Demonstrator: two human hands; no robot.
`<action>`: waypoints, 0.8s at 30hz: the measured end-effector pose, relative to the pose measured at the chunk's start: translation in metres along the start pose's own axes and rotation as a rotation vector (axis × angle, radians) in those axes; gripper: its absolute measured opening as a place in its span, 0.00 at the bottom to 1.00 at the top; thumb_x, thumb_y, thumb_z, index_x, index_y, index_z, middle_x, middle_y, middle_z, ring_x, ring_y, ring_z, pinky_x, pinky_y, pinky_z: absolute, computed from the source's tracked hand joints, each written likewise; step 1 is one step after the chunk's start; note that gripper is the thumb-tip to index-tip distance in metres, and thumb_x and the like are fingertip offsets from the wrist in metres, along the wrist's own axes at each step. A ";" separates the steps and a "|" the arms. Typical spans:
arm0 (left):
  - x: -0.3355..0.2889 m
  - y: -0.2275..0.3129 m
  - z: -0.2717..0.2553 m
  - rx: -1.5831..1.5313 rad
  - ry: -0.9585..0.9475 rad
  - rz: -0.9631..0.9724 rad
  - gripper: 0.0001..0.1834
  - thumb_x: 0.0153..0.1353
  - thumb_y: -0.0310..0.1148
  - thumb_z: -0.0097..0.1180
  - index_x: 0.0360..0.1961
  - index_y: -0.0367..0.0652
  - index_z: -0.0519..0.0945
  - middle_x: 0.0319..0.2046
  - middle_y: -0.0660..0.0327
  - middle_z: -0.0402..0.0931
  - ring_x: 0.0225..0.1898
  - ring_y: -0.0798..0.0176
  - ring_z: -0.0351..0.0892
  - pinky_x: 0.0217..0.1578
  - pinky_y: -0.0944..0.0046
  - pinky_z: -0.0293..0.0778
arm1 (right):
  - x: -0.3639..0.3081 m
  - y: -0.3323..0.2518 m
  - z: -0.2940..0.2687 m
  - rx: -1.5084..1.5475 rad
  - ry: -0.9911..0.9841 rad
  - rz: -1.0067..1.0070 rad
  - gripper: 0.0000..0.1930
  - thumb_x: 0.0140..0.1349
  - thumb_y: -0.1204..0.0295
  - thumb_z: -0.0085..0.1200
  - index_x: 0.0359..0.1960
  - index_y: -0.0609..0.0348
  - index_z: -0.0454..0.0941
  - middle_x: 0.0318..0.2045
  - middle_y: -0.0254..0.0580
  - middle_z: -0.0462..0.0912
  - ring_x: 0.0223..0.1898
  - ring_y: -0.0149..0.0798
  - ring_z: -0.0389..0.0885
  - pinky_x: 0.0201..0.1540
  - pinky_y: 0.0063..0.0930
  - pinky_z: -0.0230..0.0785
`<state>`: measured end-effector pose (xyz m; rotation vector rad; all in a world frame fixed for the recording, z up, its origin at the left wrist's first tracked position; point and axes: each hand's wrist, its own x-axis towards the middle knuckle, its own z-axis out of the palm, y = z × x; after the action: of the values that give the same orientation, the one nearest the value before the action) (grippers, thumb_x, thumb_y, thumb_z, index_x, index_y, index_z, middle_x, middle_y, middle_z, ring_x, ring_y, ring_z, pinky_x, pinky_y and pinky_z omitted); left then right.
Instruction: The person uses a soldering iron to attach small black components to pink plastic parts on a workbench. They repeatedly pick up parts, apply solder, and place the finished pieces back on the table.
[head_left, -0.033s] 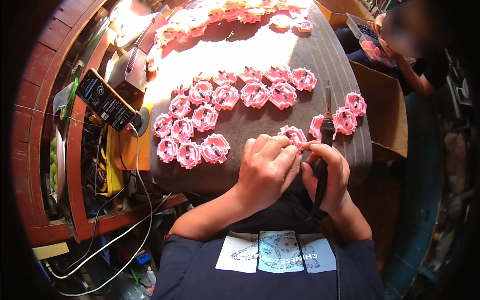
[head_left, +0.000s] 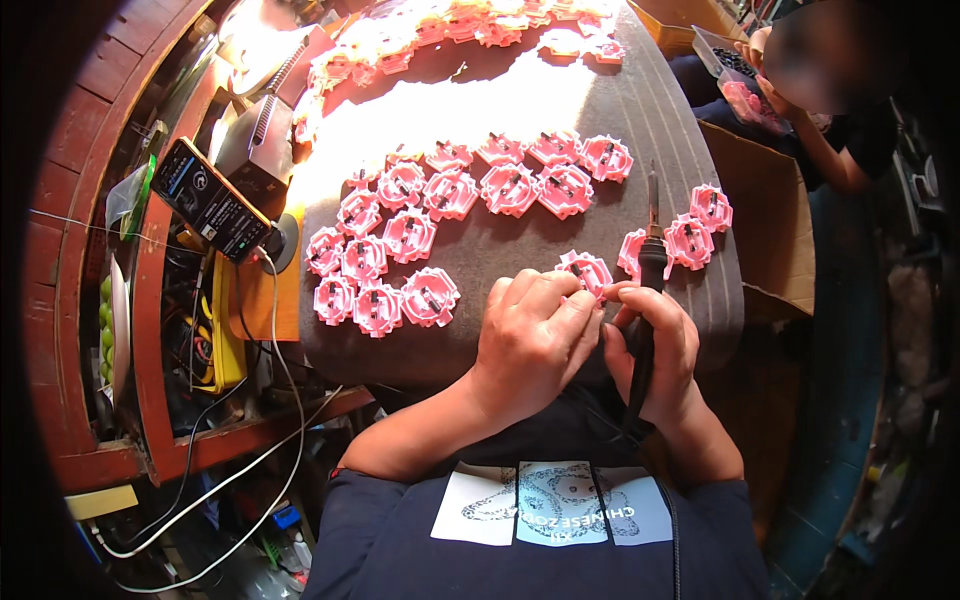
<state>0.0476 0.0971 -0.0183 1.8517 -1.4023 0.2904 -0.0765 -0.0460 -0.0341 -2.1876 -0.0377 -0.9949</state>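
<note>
My right hand (head_left: 662,345) is closed around the black handle of a soldering iron (head_left: 652,262), whose metal tip points away from me over the table. Its thumb and forefinger also reach in toward a pink plastic housing (head_left: 584,270) right in front of both hands. My left hand (head_left: 532,335) is closed at the near side of that housing, fingers bent and pressed together, and the fingertips are partly hidden. Just beyond the iron sit several more pink housings (head_left: 690,242). Further pink housings with black parts inside (head_left: 430,297) stand in rows to the left and ahead.
Bright sunlight washes over the far part of the dark table (head_left: 520,350), where many pink housings are heaped. At the left, a phone (head_left: 215,200) leans on a stand, with a white cable (head_left: 275,320) trailing down. A cardboard box (head_left: 765,210) stands right, near another person's hand (head_left: 775,95).
</note>
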 end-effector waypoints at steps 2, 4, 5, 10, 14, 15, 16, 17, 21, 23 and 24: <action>0.001 -0.001 0.001 -0.012 0.000 0.007 0.12 0.59 0.28 0.72 0.43 0.41 0.86 0.40 0.59 0.82 0.39 0.53 0.81 0.39 0.53 0.72 | 0.001 0.002 0.001 0.005 -0.003 0.001 0.26 0.57 0.86 0.63 0.59 0.65 0.73 0.46 0.54 0.86 0.29 0.48 0.82 0.33 0.41 0.76; 0.001 -0.002 0.002 -0.008 -0.002 0.019 0.12 0.59 0.28 0.72 0.43 0.41 0.86 0.39 0.59 0.81 0.37 0.54 0.82 0.37 0.53 0.72 | 0.000 0.003 0.002 0.021 0.001 0.012 0.26 0.57 0.86 0.63 0.59 0.65 0.73 0.45 0.53 0.85 0.29 0.47 0.82 0.34 0.41 0.76; 0.002 -0.003 0.003 0.003 -0.003 0.029 0.12 0.59 0.28 0.72 0.43 0.41 0.86 0.39 0.59 0.81 0.36 0.54 0.82 0.37 0.53 0.72 | 0.001 0.003 0.001 0.017 -0.006 0.013 0.26 0.57 0.86 0.63 0.59 0.65 0.73 0.44 0.52 0.85 0.29 0.47 0.82 0.34 0.41 0.76; 0.001 -0.004 0.006 0.054 -0.028 0.061 0.12 0.60 0.29 0.72 0.45 0.41 0.86 0.37 0.59 0.80 0.36 0.54 0.82 0.35 0.54 0.72 | 0.006 -0.001 -0.001 0.010 -0.016 0.026 0.25 0.57 0.88 0.61 0.58 0.65 0.73 0.41 0.50 0.84 0.30 0.47 0.83 0.35 0.40 0.77; 0.001 -0.005 0.007 0.072 -0.015 0.084 0.13 0.59 0.29 0.72 0.45 0.41 0.86 0.37 0.59 0.79 0.34 0.54 0.81 0.33 0.54 0.73 | 0.008 -0.001 -0.002 0.033 -0.014 0.051 0.25 0.57 0.88 0.61 0.57 0.65 0.74 0.39 0.49 0.84 0.31 0.47 0.84 0.37 0.40 0.78; 0.001 -0.005 0.007 0.076 -0.007 0.091 0.13 0.59 0.29 0.72 0.45 0.41 0.86 0.37 0.59 0.79 0.34 0.54 0.81 0.33 0.55 0.73 | 0.009 -0.001 -0.003 0.042 -0.019 0.060 0.25 0.57 0.88 0.61 0.57 0.65 0.74 0.39 0.49 0.84 0.31 0.48 0.84 0.37 0.40 0.78; 0.001 -0.005 0.006 0.084 -0.015 0.103 0.13 0.59 0.29 0.72 0.45 0.41 0.85 0.37 0.59 0.79 0.34 0.54 0.82 0.32 0.55 0.73 | 0.010 -0.002 -0.004 0.051 -0.024 0.070 0.24 0.57 0.88 0.61 0.57 0.65 0.74 0.38 0.49 0.84 0.32 0.48 0.85 0.37 0.40 0.78; 0.002 -0.006 0.004 0.091 -0.024 0.115 0.13 0.58 0.29 0.72 0.45 0.40 0.85 0.37 0.59 0.79 0.33 0.54 0.82 0.32 0.55 0.74 | 0.012 -0.002 -0.004 0.053 -0.028 0.071 0.24 0.57 0.88 0.61 0.57 0.65 0.75 0.38 0.49 0.84 0.32 0.49 0.85 0.38 0.41 0.78; 0.002 -0.011 0.005 0.051 -0.041 0.160 0.14 0.57 0.27 0.71 0.44 0.39 0.85 0.37 0.58 0.80 0.32 0.54 0.83 0.31 0.56 0.77 | 0.017 -0.003 -0.007 0.041 -0.056 0.083 0.24 0.58 0.88 0.60 0.57 0.64 0.76 0.36 0.49 0.84 0.34 0.51 0.86 0.39 0.41 0.79; 0.003 -0.011 0.003 0.024 -0.037 0.155 0.13 0.57 0.26 0.71 0.44 0.39 0.85 0.38 0.58 0.80 0.32 0.54 0.83 0.31 0.56 0.78 | 0.019 -0.003 -0.008 0.033 -0.074 0.085 0.24 0.58 0.88 0.60 0.57 0.63 0.76 0.36 0.50 0.84 0.34 0.52 0.86 0.39 0.42 0.79; 0.004 -0.011 0.003 0.011 -0.036 0.153 0.13 0.57 0.25 0.71 0.44 0.39 0.84 0.38 0.58 0.81 0.32 0.54 0.84 0.31 0.56 0.79 | 0.020 -0.003 -0.008 0.033 -0.080 0.081 0.23 0.58 0.87 0.60 0.57 0.63 0.76 0.35 0.50 0.84 0.34 0.52 0.86 0.39 0.42 0.79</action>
<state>0.0582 0.0936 -0.0230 1.7696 -1.5726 0.3436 -0.0684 -0.0544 -0.0153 -2.1808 -0.0024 -0.8554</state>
